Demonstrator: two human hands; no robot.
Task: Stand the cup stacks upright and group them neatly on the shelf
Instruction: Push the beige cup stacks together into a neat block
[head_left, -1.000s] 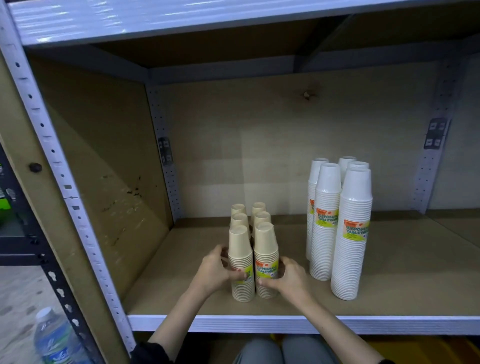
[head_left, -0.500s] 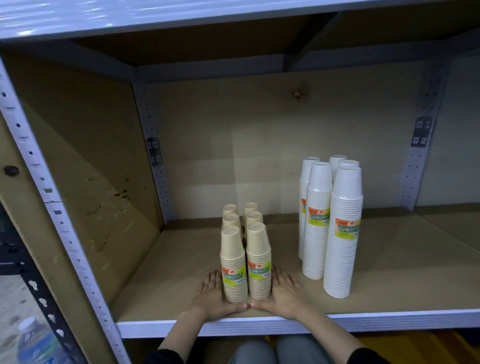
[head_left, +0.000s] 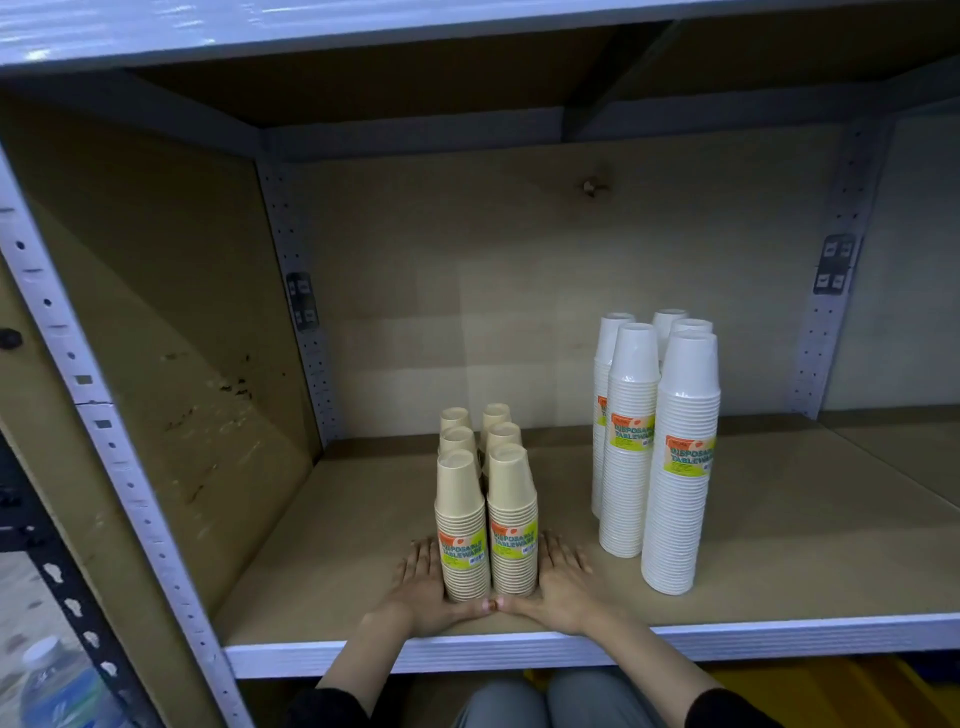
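Shelf (head_left: 322, 587): brown board with a pale metal front edge.
Tan cup stacks (head_left: 485, 519): 6 upright, in 2 tight rows near the front edge, left of centre.
White cup stacks (head_left: 654, 447): 5 taller, upright, grouped well to the right.
Left hand (head_left: 423, 587): flat on the shelf, fingers spread, touching the left front stack's base.
Right hand (head_left: 563, 584): mirrored against the right front stack; thumb tips meeting in front.
Handling: likely light, thin-walled, tippy and easily crushed.
Hold: low at the base, pressing gently inward from both sides.
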